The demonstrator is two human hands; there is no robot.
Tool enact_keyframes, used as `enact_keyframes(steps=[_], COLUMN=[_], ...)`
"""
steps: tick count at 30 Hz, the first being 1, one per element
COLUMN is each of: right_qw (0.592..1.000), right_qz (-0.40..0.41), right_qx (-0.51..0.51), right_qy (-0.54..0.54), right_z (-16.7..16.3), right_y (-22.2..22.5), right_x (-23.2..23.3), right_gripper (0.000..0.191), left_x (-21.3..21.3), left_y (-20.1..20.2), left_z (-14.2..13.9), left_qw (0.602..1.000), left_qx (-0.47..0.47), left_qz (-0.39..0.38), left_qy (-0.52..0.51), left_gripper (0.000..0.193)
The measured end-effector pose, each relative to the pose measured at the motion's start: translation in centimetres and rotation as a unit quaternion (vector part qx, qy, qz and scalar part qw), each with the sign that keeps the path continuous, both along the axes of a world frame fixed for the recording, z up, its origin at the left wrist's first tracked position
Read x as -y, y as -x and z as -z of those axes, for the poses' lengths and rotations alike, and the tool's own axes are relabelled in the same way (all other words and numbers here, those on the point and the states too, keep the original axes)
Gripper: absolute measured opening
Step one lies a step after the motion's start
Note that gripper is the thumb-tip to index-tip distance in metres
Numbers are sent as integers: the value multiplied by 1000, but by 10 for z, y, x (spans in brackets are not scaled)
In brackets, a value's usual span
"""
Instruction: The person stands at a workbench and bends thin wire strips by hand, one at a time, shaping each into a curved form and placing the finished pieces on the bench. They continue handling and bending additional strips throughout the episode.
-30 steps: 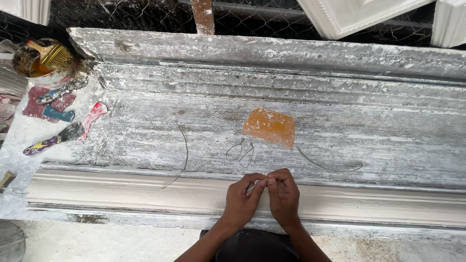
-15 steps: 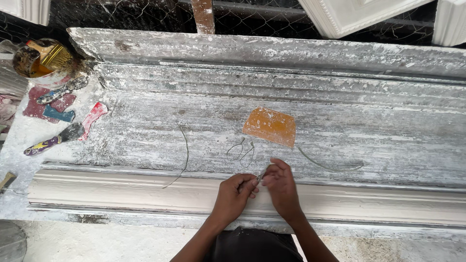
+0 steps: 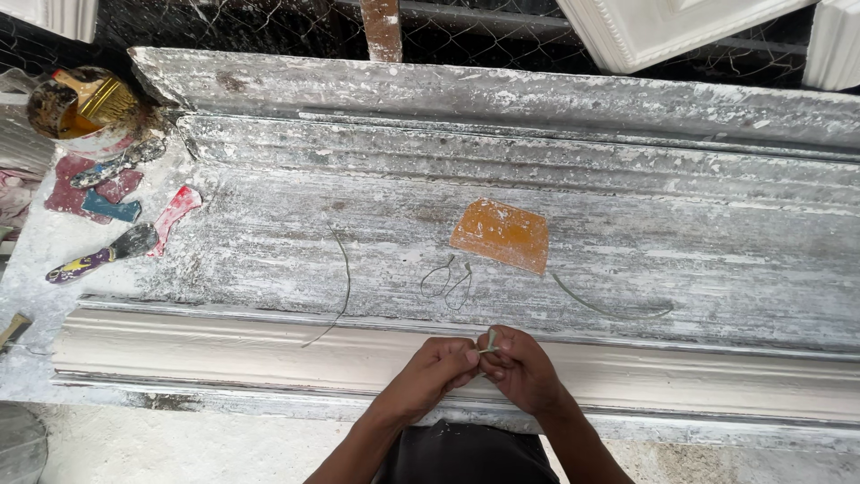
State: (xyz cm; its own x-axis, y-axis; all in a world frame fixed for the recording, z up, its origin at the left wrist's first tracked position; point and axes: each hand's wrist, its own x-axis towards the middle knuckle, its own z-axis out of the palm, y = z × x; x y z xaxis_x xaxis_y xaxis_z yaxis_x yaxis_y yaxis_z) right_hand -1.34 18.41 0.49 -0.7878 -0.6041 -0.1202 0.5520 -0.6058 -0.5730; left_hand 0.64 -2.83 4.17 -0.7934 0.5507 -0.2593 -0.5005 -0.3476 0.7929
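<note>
Wire piece (image 3: 490,341): pinched between the fingers (image 3: 466,357) of both hands; only a short pale stub shows above them, the rest is hidden, its length and shape untold.
Left hand (image 3: 428,376): forearm cut by the bottom edge.
Right hand (image 3: 522,369): palm side hidden; forearm cut by the bottom edge.
Bench (image 3: 735,260): right end runs past the picture's edge.
Tin with brush (image 3: 81,108): far left corner; contents too dim to tell.
Wooden handle (image 3: 11,330): left edge, mostly cut off.
White mouldings (image 3: 663,27): top edge, only lower parts seen.
</note>
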Motion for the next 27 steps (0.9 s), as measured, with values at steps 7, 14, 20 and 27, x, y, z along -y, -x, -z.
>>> enact_keyframes(steps=[7, 14, 20, 27], right_qw=[998, 959, 962, 974], right_qz=[15, 109, 139, 214], right_qx=[-34, -43, -19, 32], right_qy=[-54, -258, -236, -62], right_z=[0, 1, 11, 6], right_y=[3, 2, 3, 1], right_x=[-2, 21, 20, 17], right_gripper=[24, 20, 15, 5], left_x=[-5, -10, -16, -17], left_y=[-1, 5, 2, 11], left_z=[-16, -43, -42, -10], left_qw=[997, 933, 914, 937], left_qx=[-49, -221, -228, -96], left_qz=[-52, -104, -129, -275], left_qy=[-36, 266, 310, 193], left_gripper=[29, 13, 17, 22])
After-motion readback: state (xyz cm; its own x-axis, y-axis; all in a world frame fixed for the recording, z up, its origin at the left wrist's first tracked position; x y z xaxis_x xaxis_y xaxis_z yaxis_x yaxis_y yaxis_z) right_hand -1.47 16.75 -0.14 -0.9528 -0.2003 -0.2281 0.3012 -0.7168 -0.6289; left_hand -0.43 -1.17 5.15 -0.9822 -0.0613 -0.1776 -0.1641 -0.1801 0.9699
